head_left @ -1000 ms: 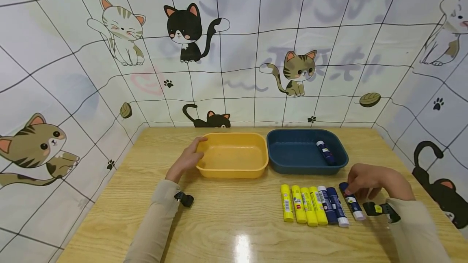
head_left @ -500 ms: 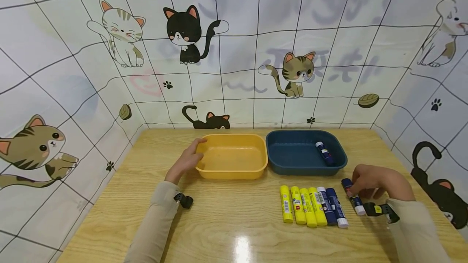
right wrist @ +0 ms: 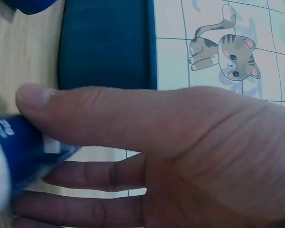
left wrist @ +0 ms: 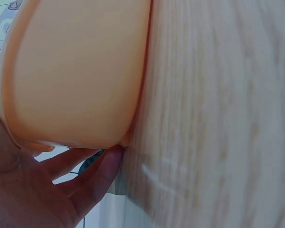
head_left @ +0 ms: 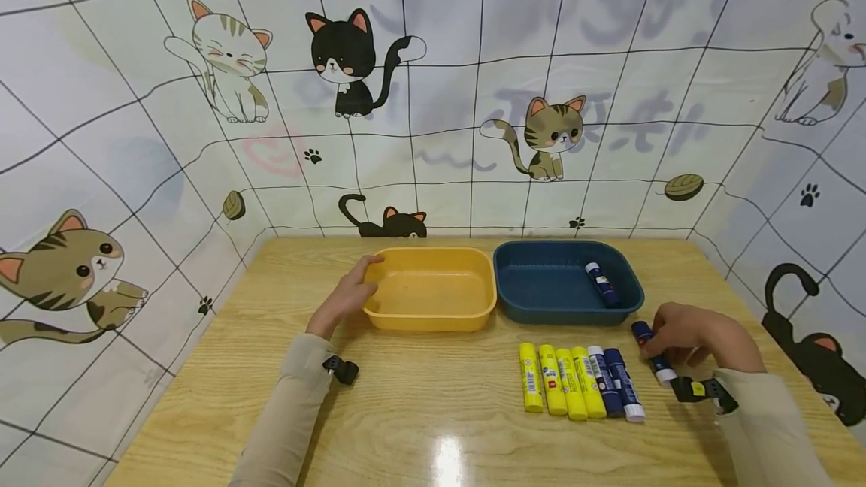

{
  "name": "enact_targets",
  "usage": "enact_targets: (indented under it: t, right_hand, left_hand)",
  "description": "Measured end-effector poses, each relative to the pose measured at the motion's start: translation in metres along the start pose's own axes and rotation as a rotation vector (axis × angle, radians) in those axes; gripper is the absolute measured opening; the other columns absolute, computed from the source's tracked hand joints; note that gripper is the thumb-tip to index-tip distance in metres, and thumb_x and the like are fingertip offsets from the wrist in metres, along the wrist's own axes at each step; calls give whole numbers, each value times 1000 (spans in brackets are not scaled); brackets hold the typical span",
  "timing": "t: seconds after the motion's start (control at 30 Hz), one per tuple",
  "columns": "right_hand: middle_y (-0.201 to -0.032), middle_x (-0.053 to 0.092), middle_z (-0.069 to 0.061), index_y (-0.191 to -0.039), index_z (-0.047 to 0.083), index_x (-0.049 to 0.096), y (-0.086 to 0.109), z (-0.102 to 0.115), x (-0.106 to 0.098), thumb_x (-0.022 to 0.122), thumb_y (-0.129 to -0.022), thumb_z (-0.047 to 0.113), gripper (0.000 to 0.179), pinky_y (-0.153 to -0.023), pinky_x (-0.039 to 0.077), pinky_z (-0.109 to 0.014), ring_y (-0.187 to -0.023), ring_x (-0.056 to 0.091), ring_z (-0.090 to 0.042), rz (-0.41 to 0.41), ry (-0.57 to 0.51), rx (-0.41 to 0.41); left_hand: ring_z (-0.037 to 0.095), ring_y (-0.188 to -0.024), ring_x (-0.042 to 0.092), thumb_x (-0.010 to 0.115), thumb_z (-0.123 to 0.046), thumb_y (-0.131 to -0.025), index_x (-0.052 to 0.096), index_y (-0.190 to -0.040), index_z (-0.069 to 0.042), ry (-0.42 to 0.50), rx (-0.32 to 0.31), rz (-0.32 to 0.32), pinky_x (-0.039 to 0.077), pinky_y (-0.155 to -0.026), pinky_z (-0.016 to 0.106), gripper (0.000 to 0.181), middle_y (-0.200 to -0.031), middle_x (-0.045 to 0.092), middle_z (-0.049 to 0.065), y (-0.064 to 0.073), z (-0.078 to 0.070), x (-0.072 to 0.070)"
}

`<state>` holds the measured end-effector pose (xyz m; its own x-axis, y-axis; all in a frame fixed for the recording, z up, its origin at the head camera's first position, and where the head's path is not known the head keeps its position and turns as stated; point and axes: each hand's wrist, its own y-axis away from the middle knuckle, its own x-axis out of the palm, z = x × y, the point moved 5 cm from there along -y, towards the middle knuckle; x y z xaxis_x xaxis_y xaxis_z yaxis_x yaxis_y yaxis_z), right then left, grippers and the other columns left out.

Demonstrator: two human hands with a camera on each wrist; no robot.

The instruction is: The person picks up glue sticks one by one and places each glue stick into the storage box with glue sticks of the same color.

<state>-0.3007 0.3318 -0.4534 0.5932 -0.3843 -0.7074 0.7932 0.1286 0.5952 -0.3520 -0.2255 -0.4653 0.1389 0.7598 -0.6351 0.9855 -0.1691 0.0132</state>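
My left hand (head_left: 347,296) holds the left end of a yellow plastic bin (head_left: 430,323). In the left wrist view, fingertips (left wrist: 111,161) touch the bin's outer wall low down near the table. My right hand (head_left: 693,333) grips a dark blue glue stick with a white end (head_left: 643,333), just right of the row and in front of the blue bin (head_left: 541,313). The thumb (right wrist: 80,111) lies across this stick in the right wrist view; its far end is hidden. Another blue glue stick (head_left: 602,284) lies inside the blue bin.
Several yellow glue sticks (head_left: 571,384) and two blue ones (head_left: 622,385) lie side by side in front of the blue bin. Both bins stand side by side at the back of the wooden table (head_left: 433,404), near a cat-patterned sheet (head_left: 440,96).
My right hand stays about in place while the gripped glue stick has shifted away from the row, up toward the blue bin. My left hand has not moved on the yellow bin.
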Motion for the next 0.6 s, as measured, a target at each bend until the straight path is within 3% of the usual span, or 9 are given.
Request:
enact_targets:
  t: [0.07, 0.3, 0.6]
  right_hand:
    - [-95, 65, -15, -118, -15, 57, -3, -1, -1, 81, -86, 34, 63, -76, 60, -45, -86, 64, -26, -20, -18, 2]
    - [-92, 62, -14, -111, -13, 61, -10, -5, -5, 77, -87, 26, 49, -70, 60, -39, -81, 61, -24, -84, -61, -3]
    - [-95, 57, -20, -121, -20, 50, -6, -5, -9, 72, -91, 24, 58, -70, 61, -40, -83, 59, -27, -148, -82, 7]
  left_hand:
    - [39, -142, 40, 45, -7, -95, 37, -156, -13, -2, -1, 2, 34, -113, 53, 62, -167, 32, 21, 0, 1, 0]
    - [38, -139, 41, 44, -6, -96, 36, -157, -14, 8, 2, 6, 35, -110, 51, 62, -167, 31, 20, 0, 2, 0]
    - [38, -142, 40, 43, -7, -96, 36, -157, -14, -6, 3, 1, 35, -111, 53, 61, -167, 32, 20, -1, 4, 1]
